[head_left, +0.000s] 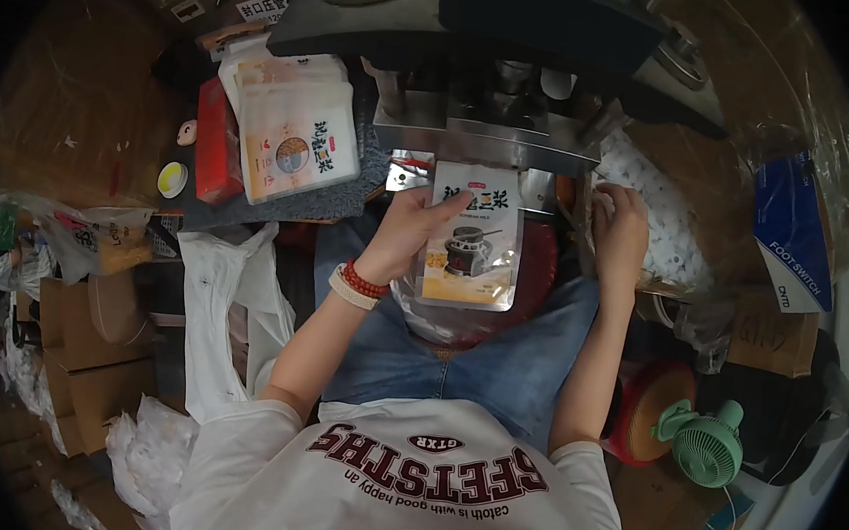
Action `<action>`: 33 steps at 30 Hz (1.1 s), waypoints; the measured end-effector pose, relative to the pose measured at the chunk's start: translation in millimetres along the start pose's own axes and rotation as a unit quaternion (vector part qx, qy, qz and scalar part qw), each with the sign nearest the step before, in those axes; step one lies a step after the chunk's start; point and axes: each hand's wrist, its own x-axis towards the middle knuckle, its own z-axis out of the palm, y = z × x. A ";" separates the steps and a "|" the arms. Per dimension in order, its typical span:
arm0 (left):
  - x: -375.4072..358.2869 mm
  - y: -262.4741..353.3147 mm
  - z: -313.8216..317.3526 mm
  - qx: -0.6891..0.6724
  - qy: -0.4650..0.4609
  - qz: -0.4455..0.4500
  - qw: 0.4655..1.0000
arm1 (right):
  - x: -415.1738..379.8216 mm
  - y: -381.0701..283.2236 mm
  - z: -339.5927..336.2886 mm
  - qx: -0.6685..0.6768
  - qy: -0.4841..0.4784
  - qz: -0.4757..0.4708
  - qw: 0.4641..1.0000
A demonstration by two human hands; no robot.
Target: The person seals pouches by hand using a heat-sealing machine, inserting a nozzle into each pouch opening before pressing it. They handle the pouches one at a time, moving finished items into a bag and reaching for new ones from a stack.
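My left hand (pixel 412 230) is closed on a printed soybean milk pouch (pixel 471 258), thumb across its front near the top. The pouch hangs over my lap, with its top edge close to the metal front of a press machine (pixel 492 144). My right hand (pixel 619 229) is at the near left edge of a plastic-lined box of small white parts (pixel 660 208). Its fingers are curled together, and what they hold, if anything, is hidden. Left of the machine, a stack of similar pouches (pixel 300 143) lies on a grey cloth (pixel 367 167).
A red box (pixel 218 142) and a round yellow-and-white tin (pixel 172 179) are beside the stack. A white plastic bag (pixel 214 319) hangs at left. To the right are a blue foot-switch box (pixel 793 232), a cardboard box (pixel 774 339) and a green fan (pixel 709 444).
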 end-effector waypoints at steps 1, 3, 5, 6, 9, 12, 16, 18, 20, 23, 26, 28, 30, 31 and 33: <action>-0.4 6.7 -6.7 0.135 0.027 0.066 0.988 | 1.5 -2.0 -0.3 -0.025 0.001 0.002 1.000; -3.5 24.5 -24.9 0.388 0.137 0.199 0.890 | 1.1 -5.1 0.6 -0.039 0.019 0.015 0.999; -16.7 44.0 -40.9 0.751 0.339 0.324 0.466 | -2.6 -6.0 0.0 -0.054 0.032 0.034 0.997; -17.7 37.4 -67.9 0.768 0.302 0.288 0.486 | -3.0 -6.1 -0.5 -0.075 0.085 0.021 0.993; -37.5 25.2 -111.2 0.770 0.147 0.301 0.543 | -3.2 -15.2 -6.0 0.071 0.149 0.044 0.985; -65.4 26.4 -107.0 0.667 0.150 0.290 0.669 | -16.7 -54.3 -33.0 0.423 0.106 0.078 0.896; -73.7 26.5 -84.4 0.544 0.201 0.345 0.738 | -43.1 -106.3 -37.8 0.707 -0.079 -0.003 0.703; -76.9 28.6 -66.4 0.540 0.168 0.410 0.715 | -51.2 -126.7 -20.8 0.691 -0.140 0.007 0.709; -87.6 34.4 -44.1 0.552 0.110 0.482 0.672 | -50.0 -134.4 -0.9 0.549 -0.153 -0.065 0.819; -102.9 44.3 -28.8 0.620 0.070 0.467 0.627 | -44.6 -130.3 -5.3 0.388 -0.093 -0.251 0.882; -104.2 41.6 -26.2 0.588 0.015 0.455 0.668 | -41.5 -124.7 -23.8 0.262 -0.076 -0.362 0.891; -93.0 25.3 -20.2 0.495 -0.007 0.444 0.747 | -39.5 -121.2 -29.6 0.223 -0.076 -0.379 0.895; -74.4 -0.3 -25.5 0.463 -0.013 0.297 0.835 | -33.7 -118.2 -30.7 0.221 -0.038 -0.296 0.929; -67.3 -3.9 -21.6 0.419 -0.017 0.142 0.896 | -30.7 -114.6 -36.2 0.244 -0.018 -0.259 0.934; -50.4 -6.8 -5.0 0.297 -0.011 0.097 0.950 | -23.5 -94.6 -45.8 0.250 0.045 -0.203 0.946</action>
